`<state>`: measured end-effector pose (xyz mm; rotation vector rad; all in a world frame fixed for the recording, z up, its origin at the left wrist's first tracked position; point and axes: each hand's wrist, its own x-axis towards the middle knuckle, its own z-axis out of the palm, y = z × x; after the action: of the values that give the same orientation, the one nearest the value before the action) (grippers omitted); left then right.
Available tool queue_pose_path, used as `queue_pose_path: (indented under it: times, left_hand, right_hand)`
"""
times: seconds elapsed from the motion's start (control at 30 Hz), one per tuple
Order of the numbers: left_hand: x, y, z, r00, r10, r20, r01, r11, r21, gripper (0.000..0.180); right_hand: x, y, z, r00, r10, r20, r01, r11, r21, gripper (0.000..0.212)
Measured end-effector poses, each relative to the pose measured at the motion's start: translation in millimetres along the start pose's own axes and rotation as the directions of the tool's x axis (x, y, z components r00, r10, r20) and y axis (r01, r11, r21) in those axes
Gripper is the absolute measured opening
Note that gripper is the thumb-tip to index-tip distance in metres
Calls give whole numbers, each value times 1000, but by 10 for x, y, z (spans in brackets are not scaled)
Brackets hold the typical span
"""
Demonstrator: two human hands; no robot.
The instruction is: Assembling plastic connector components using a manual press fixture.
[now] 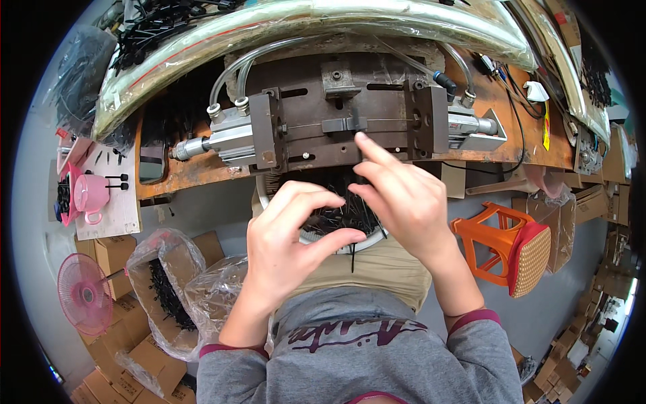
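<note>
My left hand (286, 232) is held over a round basket (306, 237) at my lap, its fingers curved and its thumb well apart from them. Nothing shows in its grasp. My right hand (407, 202) reaches toward the metal clamping fixture (387, 108), its index finger stretched out to a small black part (355, 122) at the centre. The other fingers are bent, with a gap to the thumb. Below both hands, thin black rod-like pieces (340, 219) fill the basket, partly hidden by my fingers. One black rod (352, 259) points down over my trousers.
Air cylinders (235, 138) with clear hoses flank the fixture on a wooden bench (535, 145). A phone (153, 163) and a pink cup (91, 194) are at left, above a pink fan (85, 294). An orange stool (498, 246) stands at right.
</note>
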<state>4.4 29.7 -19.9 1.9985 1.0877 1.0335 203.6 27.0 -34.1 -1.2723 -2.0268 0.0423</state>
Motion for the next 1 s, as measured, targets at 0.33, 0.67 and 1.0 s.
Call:
queue_pose_path:
  times: [0.33,0.67,1.0]
  left_hand:
    - [-78,183,-190,947,-283,150,319,790,-524,37]
    - [-85,115,-450,928,-222,-299,33,849,-528,16]
    - [-225,-224,-1140,648,-102,-755,161,987,5,11]
  right_hand:
    - [219,-91,73,986,-94,137,122,970,-212,12]
    - [454,-31,-197,988,-24,153,17,999,47,26]
    - [1763,661,-507,973,-38,-227,28,999,-46,15]
